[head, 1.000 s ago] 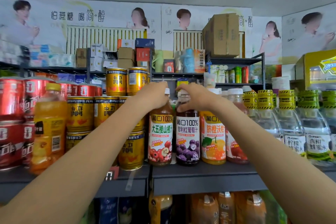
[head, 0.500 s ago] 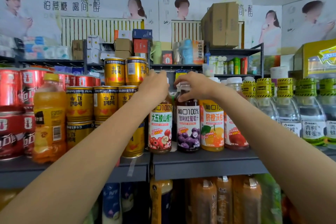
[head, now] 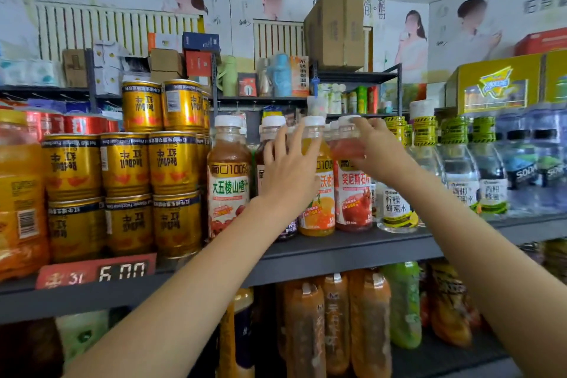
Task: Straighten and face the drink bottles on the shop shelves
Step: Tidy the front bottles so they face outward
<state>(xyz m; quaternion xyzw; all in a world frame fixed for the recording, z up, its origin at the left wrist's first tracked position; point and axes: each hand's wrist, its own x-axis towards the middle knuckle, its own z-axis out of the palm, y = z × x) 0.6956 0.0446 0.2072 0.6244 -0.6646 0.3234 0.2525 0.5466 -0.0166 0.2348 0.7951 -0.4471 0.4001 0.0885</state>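
Observation:
Juice bottles with white caps stand in a row on the grey shelf (head: 352, 247). From the left they are a hawthorn bottle (head: 228, 184), a dark grape bottle (head: 267, 144), an orange juice bottle (head: 319, 212) and a red pomegranate bottle (head: 352, 199). My left hand (head: 288, 169) reaches up with straight fingers. It covers most of the grape bottle, and its fingertips lie by the orange bottle's shoulder. My right hand (head: 372, 150) curls round the neck and shoulder of the red pomegranate bottle. All labels that show face forward.
Stacked gold cans (head: 129, 163) and a large orange drink bottle (head: 18, 193) stand to the left, above a red price tag (head: 95, 270). Clear water bottles (head: 460, 169) line the right. More bottles (head: 337, 322) fill the shelf below. Boxes (head: 337, 27) sit higher up.
Both hands have left the caps of the hawthorn and grape bottles and moved right. The left now reaches the orange bottle and the right grips the red one. The view has come closer.

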